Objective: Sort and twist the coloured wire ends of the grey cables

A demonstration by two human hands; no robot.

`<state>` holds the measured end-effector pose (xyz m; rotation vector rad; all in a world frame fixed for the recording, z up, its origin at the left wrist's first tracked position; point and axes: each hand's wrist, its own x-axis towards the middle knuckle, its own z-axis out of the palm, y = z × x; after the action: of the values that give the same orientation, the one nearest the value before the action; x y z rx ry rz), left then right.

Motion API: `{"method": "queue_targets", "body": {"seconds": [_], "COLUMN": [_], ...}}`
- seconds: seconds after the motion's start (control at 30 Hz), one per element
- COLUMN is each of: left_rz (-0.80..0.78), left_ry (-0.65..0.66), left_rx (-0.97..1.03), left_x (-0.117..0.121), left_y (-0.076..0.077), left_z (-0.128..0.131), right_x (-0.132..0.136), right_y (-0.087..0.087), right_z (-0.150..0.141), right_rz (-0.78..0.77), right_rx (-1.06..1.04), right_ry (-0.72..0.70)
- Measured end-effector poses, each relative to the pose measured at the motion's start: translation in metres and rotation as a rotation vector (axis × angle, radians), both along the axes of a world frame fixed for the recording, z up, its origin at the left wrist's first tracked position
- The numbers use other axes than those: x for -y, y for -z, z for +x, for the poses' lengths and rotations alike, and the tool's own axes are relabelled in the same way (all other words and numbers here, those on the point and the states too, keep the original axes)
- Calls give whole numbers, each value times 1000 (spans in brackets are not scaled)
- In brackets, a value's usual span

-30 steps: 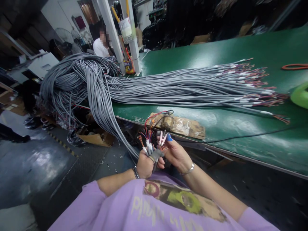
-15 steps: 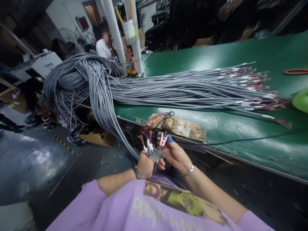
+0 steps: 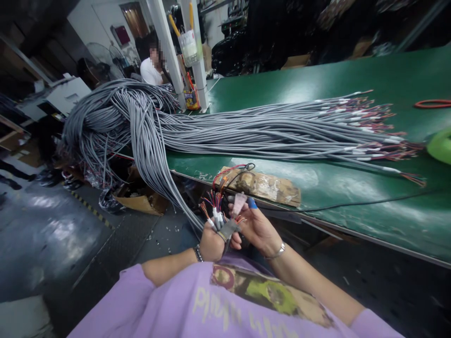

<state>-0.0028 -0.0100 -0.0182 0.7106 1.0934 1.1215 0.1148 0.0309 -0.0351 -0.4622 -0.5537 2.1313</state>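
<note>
My left hand (image 3: 212,242) is closed around the ends of a few grey cables (image 3: 215,217), whose white sleeves and coloured wire tips stick up from the fist. My right hand (image 3: 256,226) sits just to the right, fingers pinched on a small pink alligator clip (image 3: 239,203) held against the wire tips. A blue cap covers one right fingertip. Red and black leads (image 3: 229,170) run from the clip up to a taped brown board (image 3: 262,183) at the table edge. The gripped cables trail down from a big grey cable bundle (image 3: 246,129).
The bundle lies across the green table (image 3: 352,188) and spills off its left end toward the floor. A cardboard box (image 3: 141,203) sits below. A green object (image 3: 440,145) and orange loop (image 3: 432,103) lie far right. A person in white sits behind white posts (image 3: 197,61).
My hands have stayed in place. The clip in my right hand has shifted slightly and now looks blurred; the wire tips have tilted a little to the left.
</note>
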Motion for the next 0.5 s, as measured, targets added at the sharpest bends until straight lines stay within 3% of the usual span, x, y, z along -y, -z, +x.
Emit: {"method": "queue_targets", "body": {"seconds": [0.5], "left_rz": [72], "left_ry": [-22], "left_rx": [-121], "left_x": [-1], "left_y": [-5], "left_z": [-5], "right_x": [-8], "right_y": [-2], "right_z": [0], "right_rz": [54], "right_rx": [269], "right_ry": [297]}}
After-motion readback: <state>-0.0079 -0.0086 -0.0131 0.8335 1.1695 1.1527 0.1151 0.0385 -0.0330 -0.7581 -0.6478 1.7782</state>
